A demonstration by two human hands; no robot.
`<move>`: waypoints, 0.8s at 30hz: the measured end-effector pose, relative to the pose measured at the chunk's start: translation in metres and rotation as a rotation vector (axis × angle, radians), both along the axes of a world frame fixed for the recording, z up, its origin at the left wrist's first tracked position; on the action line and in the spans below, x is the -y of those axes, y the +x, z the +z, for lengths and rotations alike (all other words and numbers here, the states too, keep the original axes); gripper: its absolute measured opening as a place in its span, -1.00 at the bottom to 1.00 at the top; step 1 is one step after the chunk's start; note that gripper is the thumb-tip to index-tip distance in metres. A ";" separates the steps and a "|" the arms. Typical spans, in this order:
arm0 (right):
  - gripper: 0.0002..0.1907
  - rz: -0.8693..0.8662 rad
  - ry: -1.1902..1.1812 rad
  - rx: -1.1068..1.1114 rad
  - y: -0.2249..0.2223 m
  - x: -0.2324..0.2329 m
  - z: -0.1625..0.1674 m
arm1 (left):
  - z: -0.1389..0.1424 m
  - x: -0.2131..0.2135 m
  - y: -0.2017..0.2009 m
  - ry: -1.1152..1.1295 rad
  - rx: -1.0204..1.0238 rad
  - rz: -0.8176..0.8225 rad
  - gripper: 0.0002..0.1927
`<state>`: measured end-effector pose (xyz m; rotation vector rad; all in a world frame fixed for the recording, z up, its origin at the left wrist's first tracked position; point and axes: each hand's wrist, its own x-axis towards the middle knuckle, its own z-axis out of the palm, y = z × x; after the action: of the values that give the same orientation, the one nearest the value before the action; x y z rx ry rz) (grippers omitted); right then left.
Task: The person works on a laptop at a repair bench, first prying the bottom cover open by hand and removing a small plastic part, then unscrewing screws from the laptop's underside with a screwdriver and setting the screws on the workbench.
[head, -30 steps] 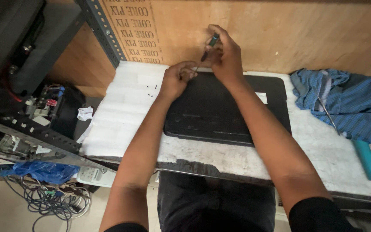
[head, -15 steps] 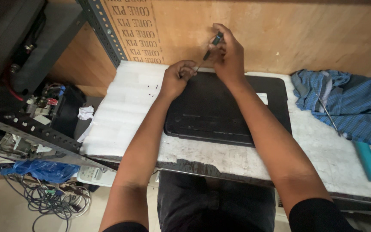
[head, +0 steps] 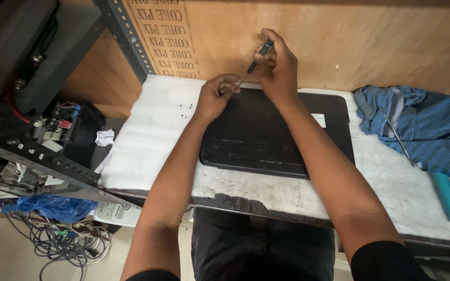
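Observation:
A black laptop (head: 272, 138) lies upside down on a white worktable (head: 298, 192). My right hand (head: 279, 70) grips a small screwdriver (head: 256, 61) with a dark handle, its tip slanting down toward the laptop's far left corner. My left hand (head: 215, 96) rests on that corner with its fingers curled beside the tip. A few tiny dark screws (head: 186, 106) lie on a white foam sheet (head: 149, 130) left of the laptop.
A blue checked cloth (head: 417, 122) lies at the right with a thin metal tool (head: 399, 140) and a teal handle (head: 448, 195). A plywood wall (head: 339, 41) stands behind. To the left, a metal rack (head: 32, 156) holds electronic parts; cables (head: 58, 242) lie on the floor.

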<state>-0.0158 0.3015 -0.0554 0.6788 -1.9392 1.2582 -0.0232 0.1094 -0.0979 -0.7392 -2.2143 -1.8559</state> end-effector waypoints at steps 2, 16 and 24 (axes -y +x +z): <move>-0.40 -0.008 0.016 -0.036 -0.001 0.000 0.000 | 0.002 0.001 0.000 -0.011 -0.008 0.006 -0.72; -0.48 -0.011 -0.019 0.013 -0.006 0.001 -0.004 | -0.001 -0.002 -0.005 0.069 0.018 -0.066 -0.70; -0.43 -0.011 0.064 -0.102 -0.008 -0.002 -0.007 | -0.002 0.000 -0.003 0.010 -0.013 -0.037 -0.71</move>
<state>-0.0235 0.3034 -0.0620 0.7488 -1.9034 1.1371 -0.0259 0.1094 -0.0996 -0.7934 -2.1969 -1.8718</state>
